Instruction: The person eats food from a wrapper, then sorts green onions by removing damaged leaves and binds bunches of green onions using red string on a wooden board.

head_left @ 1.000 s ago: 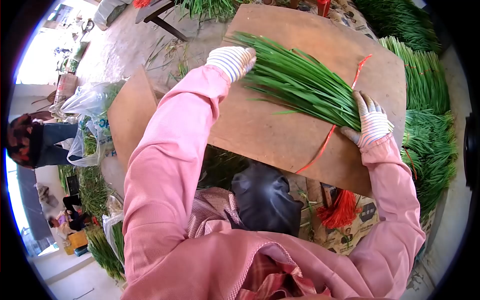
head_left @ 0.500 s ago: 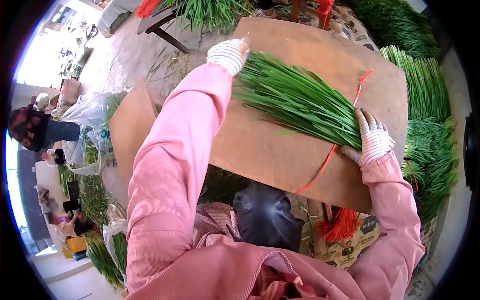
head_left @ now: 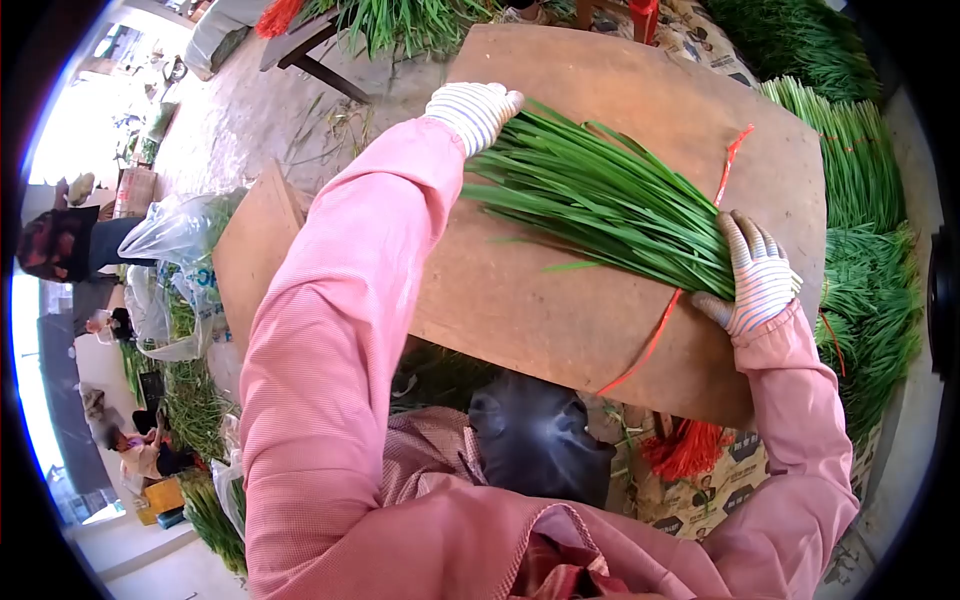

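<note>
A bundle of long green leaves (head_left: 620, 200) lies slantwise on the brown board (head_left: 500, 290). At its upper left end is my left hand (head_left: 472, 115), in a striped white glove, its fingers closed round the leaf tips. Over the lower right end lies my right hand (head_left: 755, 272), gloved too, with its fingers across the bundle and its thumb on the near side. A red tie (head_left: 735, 150) runs under the bundle beside my right hand, and its other end trails towards the board's near edge.
More green bundles (head_left: 860, 160) are stacked beyond the board's right edge. Red ties (head_left: 688, 447) hang below its near edge. A bench (head_left: 310, 45) with greens stands at the top. Plastic bags (head_left: 180, 230) and other people (head_left: 140, 450) are at the left.
My left hand, blurred before, is now sharper and turned towards the leaf tips. The view has shifted slightly; my right hand keeps its place on the bundle.
</note>
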The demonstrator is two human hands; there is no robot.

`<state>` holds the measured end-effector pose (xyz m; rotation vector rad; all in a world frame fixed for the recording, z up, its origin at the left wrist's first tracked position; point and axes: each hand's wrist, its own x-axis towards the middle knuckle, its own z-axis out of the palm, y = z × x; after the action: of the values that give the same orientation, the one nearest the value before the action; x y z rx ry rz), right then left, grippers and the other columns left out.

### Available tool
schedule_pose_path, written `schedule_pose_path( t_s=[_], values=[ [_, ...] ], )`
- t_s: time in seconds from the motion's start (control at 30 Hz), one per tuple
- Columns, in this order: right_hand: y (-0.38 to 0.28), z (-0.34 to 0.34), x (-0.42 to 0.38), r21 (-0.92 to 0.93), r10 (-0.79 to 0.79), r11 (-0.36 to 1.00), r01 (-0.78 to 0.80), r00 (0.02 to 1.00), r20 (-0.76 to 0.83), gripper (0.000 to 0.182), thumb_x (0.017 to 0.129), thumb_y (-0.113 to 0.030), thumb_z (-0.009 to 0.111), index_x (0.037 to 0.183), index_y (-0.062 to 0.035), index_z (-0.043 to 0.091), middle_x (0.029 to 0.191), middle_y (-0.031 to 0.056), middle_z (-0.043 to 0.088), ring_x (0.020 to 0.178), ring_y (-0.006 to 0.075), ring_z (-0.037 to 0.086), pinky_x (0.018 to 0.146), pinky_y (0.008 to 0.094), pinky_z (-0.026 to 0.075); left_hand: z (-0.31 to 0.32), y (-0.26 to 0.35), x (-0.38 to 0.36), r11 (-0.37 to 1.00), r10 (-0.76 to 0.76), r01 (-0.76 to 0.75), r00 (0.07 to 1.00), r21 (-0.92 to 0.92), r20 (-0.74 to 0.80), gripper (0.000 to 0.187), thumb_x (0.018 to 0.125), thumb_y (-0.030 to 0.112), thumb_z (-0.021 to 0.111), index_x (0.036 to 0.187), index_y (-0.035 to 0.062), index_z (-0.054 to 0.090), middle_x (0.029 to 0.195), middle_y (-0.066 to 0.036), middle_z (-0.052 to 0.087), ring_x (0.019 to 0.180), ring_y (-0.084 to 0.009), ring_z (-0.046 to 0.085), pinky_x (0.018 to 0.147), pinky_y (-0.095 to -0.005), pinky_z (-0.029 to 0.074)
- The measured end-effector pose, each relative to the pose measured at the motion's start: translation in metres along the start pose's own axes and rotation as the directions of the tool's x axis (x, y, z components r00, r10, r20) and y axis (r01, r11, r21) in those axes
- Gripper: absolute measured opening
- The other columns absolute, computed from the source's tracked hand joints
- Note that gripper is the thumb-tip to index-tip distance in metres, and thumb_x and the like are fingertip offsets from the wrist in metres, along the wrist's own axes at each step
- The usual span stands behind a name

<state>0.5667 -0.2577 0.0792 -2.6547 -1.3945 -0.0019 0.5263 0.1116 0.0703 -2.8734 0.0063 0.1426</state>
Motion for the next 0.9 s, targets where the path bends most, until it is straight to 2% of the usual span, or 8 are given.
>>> schedule_pose_path(
  t_s=[0.1, 0.13, 0.3, 0.43, 0.63, 0.73, 0.83, 0.9],
  values=[
    [0.000, -0.002, 0.000, -0.017, 0.007, 1.000, -0.006, 1.000, 0.013, 0.089, 0.049, -0.036, 0.075, 0.124, -0.0085, 0.035, 0.119, 0.0154, 0.041, 0.109, 0.0331, 0.041, 0.092, 0.0448, 0.032, -0.003, 0.003, 0.009, 0.991, -0.069, 0.084, 0.987, -0.103, 0.143, 0.021, 0.082, 0.018, 0.039, 0.092, 0.0070, 0.054, 0.085, -0.014, 0.060, 0.083, -0.0298, 0.057, 0.070, -0.0392, 0.045],
    [0.000, -0.002, -0.001, -0.017, 0.005, 1.000, -0.005, 1.000, 0.015, 0.088, 0.049, -0.036, 0.074, 0.124, -0.0087, 0.035, 0.119, 0.0152, 0.041, 0.109, 0.0331, 0.041, 0.092, 0.0447, 0.032, 0.024, -0.006, 0.024, 0.864, -0.184, 0.260, 0.960, -0.431, 0.210, 0.023, 0.081, 0.022, 0.041, 0.086, 0.0051, 0.055, 0.082, -0.016, 0.060, 0.082, -0.0314, 0.057, 0.071, -0.0396, 0.044],
    [-0.001, -0.004, 0.000, -0.013, -0.007, 1.000, 0.007, 1.000, 0.007, 0.088, 0.050, -0.037, 0.074, 0.123, -0.0090, 0.036, 0.120, 0.0149, 0.041, 0.109, 0.0330, 0.041, 0.092, 0.0444, 0.032, 0.022, -0.019, 0.012, 0.717, -0.602, 0.537, 0.798, -0.445, -0.006, 0.036, 0.078, 0.031, 0.046, 0.098, 0.0038, 0.056, 0.094, -0.022, 0.057, 0.089, -0.0340, 0.055, 0.078, -0.0393, 0.043],
    [0.000, -0.003, -0.002, 0.017, -0.008, 1.000, 0.009, 1.000, -0.029, 0.086, 0.050, -0.037, 0.074, 0.122, -0.0084, 0.037, 0.118, 0.0149, 0.043, 0.108, 0.0334, 0.041, 0.091, 0.0442, 0.033, 0.035, -0.070, -0.025, 0.625, -0.682, 0.680, 0.715, -0.384, 0.157, 0.034, 0.078, 0.031, 0.047, 0.099, 0.0046, 0.055, 0.095, -0.021, 0.057, 0.091, -0.0341, 0.054, 0.079, -0.0386, 0.042],
    [0.001, -0.004, -0.002, 0.030, -0.022, 0.999, 0.023, 0.999, -0.032, 0.084, 0.051, -0.037, 0.073, 0.121, -0.0084, 0.038, 0.117, 0.0148, 0.043, 0.107, 0.0337, 0.042, 0.091, 0.0444, 0.033, 0.061, -0.104, -0.061, 0.770, -0.504, 0.496, 0.859, -0.402, 0.094, 0.028, 0.078, 0.023, 0.049, 0.101, 0.0065, 0.054, 0.095, -0.018, 0.058, 0.092, -0.0332, 0.054, 0.080, -0.0384, 0.041],
    [-0.001, -0.005, -0.001, 0.028, -0.011, 1.000, 0.011, 1.000, -0.024, 0.084, 0.051, -0.037, 0.073, 0.121, -0.0078, 0.038, 0.117, 0.0150, 0.043, 0.108, 0.0337, 0.042, 0.091, 0.0441, 0.033, 0.041, -0.099, -0.055, 0.837, -0.546, 0.477, 0.698, -0.268, -0.464, 0.029, 0.080, 0.022, 0.049, 0.107, 0.0121, 0.053, 0.093, -0.016, 0.058, 0.087, -0.0311, 0.055, 0.080, -0.0354, 0.042],
    [0.000, -0.003, 0.000, 0.021, -0.029, 0.999, 0.030, 0.999, -0.043, 0.085, 0.051, -0.038, 0.073, 0.121, -0.0074, 0.037, 0.117, 0.0153, 0.043, 0.108, 0.0336, 0.041, 0.091, 0.0441, 0.033, -0.006, -0.061, -0.026, 0.919, -0.280, 0.197, 0.936, -0.342, -0.212, 0.033, 0.081, 0.021, 0.050, 0.114, 0.0129, 0.049, 0.095, -0.016, 0.058, 0.089, -0.0305, 0.055, 0.080, -0.0348, 0.043],
    [0.000, -0.004, 0.000, 0.007, -0.023, 1.000, 0.024, 0.999, -0.028, 0.086, 0.050, -0.038, 0.073, 0.122, -0.0075, 0.037, 0.118, 0.0154, 0.043, 0.108, 0.0337, 0.041, 0.091, 0.0442, 0.033, -0.010, -0.031, -0.001, 0.909, -0.237, 0.190, 0.968, -0.371, -0.084, 0.036, 0.082, 0.022, 0.051, 0.116, 0.0137, 0.046, 0.096, -0.016, 0.058, 0.091, -0.0314, 0.054, 0.080, -0.0351, 0.043]
  ],
)
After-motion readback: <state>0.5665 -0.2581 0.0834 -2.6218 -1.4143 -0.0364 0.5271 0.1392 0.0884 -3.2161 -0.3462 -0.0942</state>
